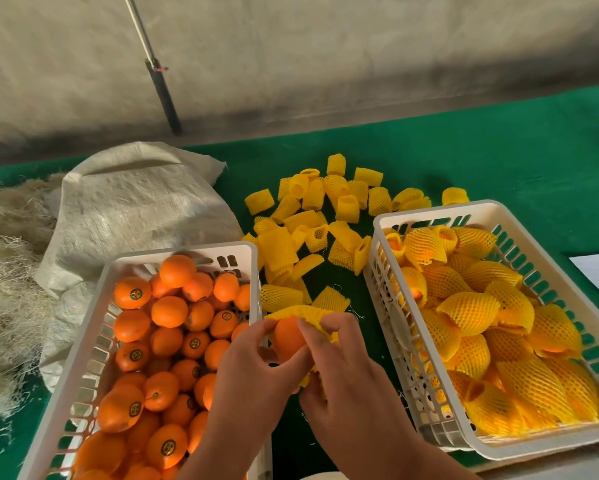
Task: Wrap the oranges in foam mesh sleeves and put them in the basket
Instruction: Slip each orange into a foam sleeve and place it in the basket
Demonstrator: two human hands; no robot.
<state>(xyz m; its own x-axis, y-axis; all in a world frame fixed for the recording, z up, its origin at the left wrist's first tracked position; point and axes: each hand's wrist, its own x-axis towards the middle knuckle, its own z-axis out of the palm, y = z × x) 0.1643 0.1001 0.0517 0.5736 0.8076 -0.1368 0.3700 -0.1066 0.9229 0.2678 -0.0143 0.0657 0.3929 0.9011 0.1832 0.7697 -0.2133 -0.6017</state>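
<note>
**Ana:** Yellow foam mesh, stretched wide, right in the middle of the action! Both hands are working between the two baskets, just above the green tabletop (499,150).

**Ben:** And look at the grips. The left hand (253,372) has its fingers (268,329) curled round the orange (287,337), thumb and forefinger pinching near its far end. The right hand (343,362) is pinching the sleeve (301,311), its fingers hooked into the mesh edge.

**Ana:** So where does the fruit sit against that sleeve?

**Ben:** That's the hinge of the whole move. The sleeve drapes over the far, upper end of the orange and runs down its right side, under the right hand. The near-left face of the orange shows bare. I'd judge the mesh has to be drawn toward the person and leftward to cover it.

**Ana:** Long axis?

**Ben:** The orange looks slightly oval, its long axis running near to far, tipped up a touch. The sleeve mouth seems to lie along that same line, though the fingers hide part of it.

**Ana:** And the destination?

**Ben:** The basket of wrapped fruit (429,441) sits on the right, so the right hand is nearer for the drop. The basket of bare oranges (94,348) is on the left, touching the left wrist's side of things. Spare sleeves (312,216) lie scattered on the far side, between both baskets.

**Ana:** Wrap not yet finished, then. Snagging mesh on a fingertip looks like the risk.
</note>
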